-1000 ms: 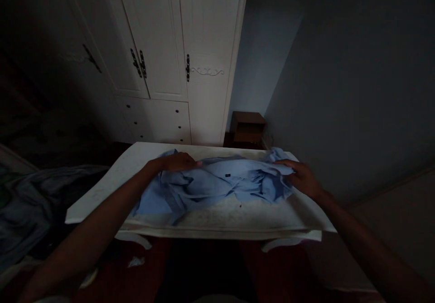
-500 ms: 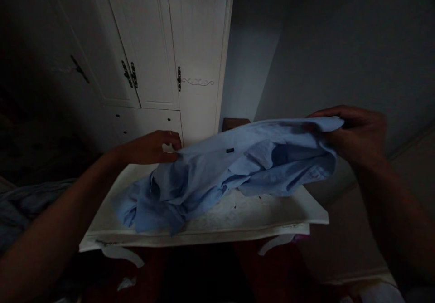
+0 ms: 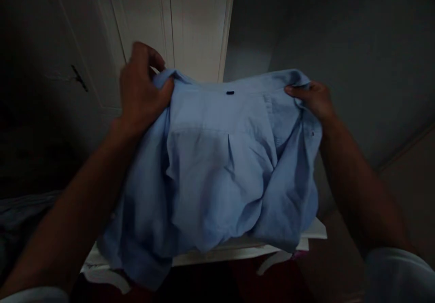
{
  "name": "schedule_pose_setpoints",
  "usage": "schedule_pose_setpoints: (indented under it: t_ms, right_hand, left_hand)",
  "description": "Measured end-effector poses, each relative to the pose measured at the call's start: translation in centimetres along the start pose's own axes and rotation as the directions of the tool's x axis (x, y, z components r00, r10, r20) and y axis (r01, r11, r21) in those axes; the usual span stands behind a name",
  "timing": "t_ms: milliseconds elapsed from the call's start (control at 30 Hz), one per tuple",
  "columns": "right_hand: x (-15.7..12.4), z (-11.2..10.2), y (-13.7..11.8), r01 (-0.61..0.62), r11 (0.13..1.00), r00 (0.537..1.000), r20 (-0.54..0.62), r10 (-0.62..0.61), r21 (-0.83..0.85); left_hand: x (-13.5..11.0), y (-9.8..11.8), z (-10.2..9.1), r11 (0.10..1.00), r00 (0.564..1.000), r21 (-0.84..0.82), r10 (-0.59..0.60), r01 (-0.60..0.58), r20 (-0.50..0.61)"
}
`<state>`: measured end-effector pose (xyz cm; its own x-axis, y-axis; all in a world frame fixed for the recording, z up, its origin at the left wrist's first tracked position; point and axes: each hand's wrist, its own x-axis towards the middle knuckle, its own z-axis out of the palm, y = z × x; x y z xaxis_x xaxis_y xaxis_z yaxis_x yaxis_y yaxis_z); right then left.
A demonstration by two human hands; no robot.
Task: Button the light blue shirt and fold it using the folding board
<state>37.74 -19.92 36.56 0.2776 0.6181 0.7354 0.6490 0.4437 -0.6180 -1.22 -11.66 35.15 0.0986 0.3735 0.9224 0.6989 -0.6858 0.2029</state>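
Head view: from where I stand, the light blue cotton shirt (image 3: 210,167) hangs between the person's two hands, below the fingers and toward the body, partly covering the white wooden worktop (image 3: 316,230). What matters is the line of its upper edge, which runs crosswise from hand to hand, with a small dark label (image 3: 230,93) near the middle, while the cloth drops away from that line in loose folds. Neither hand is the nearer, since each has one end: the left hand (image 3: 141,90) pinches the edge between thumb and curled fingers, slightly blurred, and the right hand (image 3: 316,100) has its thumb pressed over the other corner. Lower down, the hem droops past the front of the worktop at the left, above a curved white leg (image 3: 110,279). Beyond stands a white panelled wardrobe (image 3: 200,26) with a dark metal handle (image 3: 79,78); a plain grey wall (image 3: 360,67) closes off the right, and dark red flooring (image 3: 282,279) shows underneath. It is dim in here.
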Motion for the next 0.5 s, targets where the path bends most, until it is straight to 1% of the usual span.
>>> schedule_pose_setpoints:
  t_ms: [33,67,100,133,167,200,233,267,300,333,400,433,467,500]
  right_hand:
    - [0.2,1.2,1.5,-0.105,0.995,0.994,-0.017,0.105,0.000]
    - [0.1,2.4,3.0,-0.178,0.984,0.984,-0.001,0.178,-0.017]
    - [-0.3,3.5,4.7,-0.212,0.975,0.977,0.020,0.213,-0.062]
    - [-1.0,4.5,6.4,-0.194,0.972,0.977,0.066,0.203,-0.129]
    - [-1.9,5.3,8.1,-0.138,0.970,0.979,0.122,0.165,-0.202]
    - [-3.1,6.0,9.7,-0.074,0.959,0.974,0.186,0.128,-0.275]
    - [-4.4,6.7,11.3,-0.004,0.945,0.957,0.273,0.099,-0.326]
    - [-5.8,7.2,12.7,0.050,0.935,0.928,0.361,0.086,-0.351]
    - [-7.2,7.7,14.1,0.085,0.929,0.890,0.447,0.092,-0.361]
    - [-8.6,8.2,15.4,0.103,0.927,0.854,0.510,0.104,-0.361]
    - [-11.0,9.0,17.6,0.086,0.930,0.796,0.586,0.152,-0.359]
    - [-12.0,9.3,18.6,0.058,0.930,0.781,0.597,0.185,-0.364]
    - [-12.8,9.6,19.4,0.024,0.930,0.773,0.597,0.216,-0.368]
    - [-13.5,9.8,20.2,-0.016,0.930,0.770,0.589,0.246,-0.368]
  left_hand:
    - [0.1,-0.3,1.3,1.000,0.996,0.029,0.007,-0.010,0.093]
    - [-0.1,-0.8,2.7,0.996,0.982,0.074,0.029,-0.044,0.189]
    - [-0.5,-1.3,4.1,0.988,0.956,0.134,0.036,-0.078,0.292]
    - [-1.3,-1.9,5.5,0.976,0.920,0.193,0.017,-0.100,0.392]
    - [-2.3,-2.6,6.8,0.962,0.871,0.233,0.012,-0.145,0.491]
    - [-3.5,-3.4,8.1,0.944,0.796,0.265,-0.004,-0.197,0.605]
    - [-4.9,-4.1,9.2,0.940,0.751,0.266,-0.016,-0.214,0.661]
    - [-6.4,-4.9,10.3,0.939,0.711,0.257,-0.021,-0.227,0.703]
    - [-7.9,-5.7,11.2,0.940,0.667,0.245,-0.025,-0.238,0.744]
    - [-9.5,-6.5,12.1,0.942,0.609,0.225,-0.028,-0.250,0.793]
    - [-12.3,-8.0,13.5,0.958,0.433,0.145,-0.024,-0.249,0.901]
    - [-13.5,-8.6,14.0,0.969,0.351,0.108,-0.024,-0.224,0.936]
    - [-14.5,-9.2,14.5,0.980,0.282,0.074,-0.019,-0.186,0.959]
    - [-15.3,-9.7,14.8,0.990,0.230,0.043,-0.010,-0.138,0.973]
